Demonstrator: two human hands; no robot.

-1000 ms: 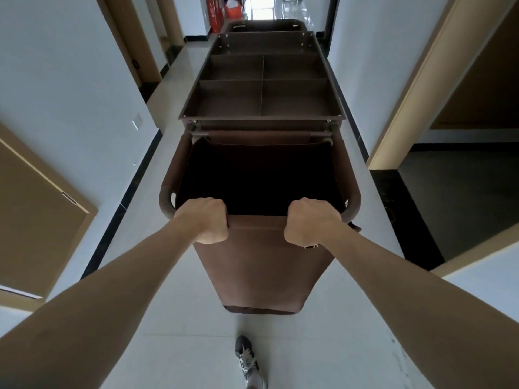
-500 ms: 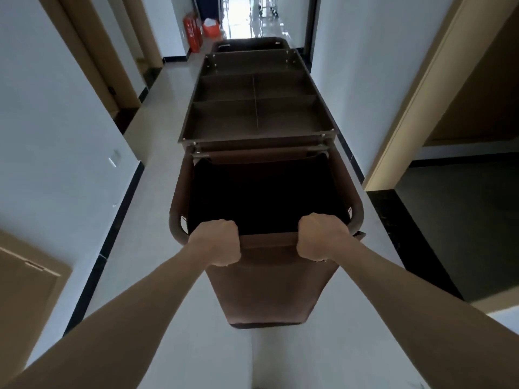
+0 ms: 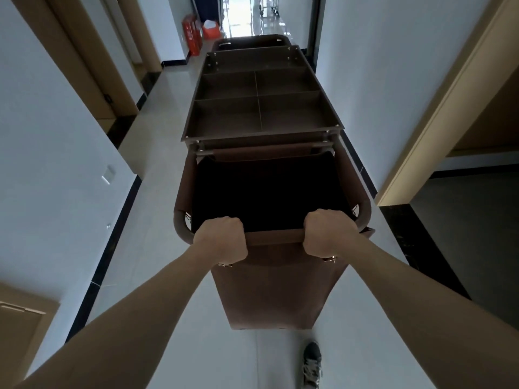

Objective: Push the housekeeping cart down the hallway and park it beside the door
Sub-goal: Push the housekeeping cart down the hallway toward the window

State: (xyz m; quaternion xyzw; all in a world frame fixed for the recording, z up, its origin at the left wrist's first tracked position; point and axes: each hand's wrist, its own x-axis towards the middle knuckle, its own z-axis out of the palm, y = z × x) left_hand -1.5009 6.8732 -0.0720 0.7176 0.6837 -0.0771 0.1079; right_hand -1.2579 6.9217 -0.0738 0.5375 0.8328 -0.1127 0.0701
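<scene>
A brown housekeeping cart (image 3: 275, 293) fills the middle of the hallway in front of me, pointing away. Its near end is an open, dark fabric bag; beyond that lies a top tray (image 3: 261, 108) split into several empty compartments. My left hand (image 3: 222, 238) is closed on the left part of the cart's near handle bar (image 3: 273, 236). On the same bar, toward its right end, my right hand (image 3: 328, 233) is closed too. Both arms are stretched out. An open doorway (image 3: 438, 113) with a tan frame stands just right of the cart.
White walls with black skirting run along both sides. Tan door frames (image 3: 92, 63) line the left wall. A red cabinet (image 3: 192, 33) and an orange-and-white bin (image 3: 210, 29) stand far ahead on the left. My dark shoe (image 3: 311, 363) is on the pale tiles behind the cart.
The cart and I have advanced down the hallway: the left-hand door has slid back past me, the far red cabinet looks nearer. My right foot has stepped into view. Both grips are unchanged.
</scene>
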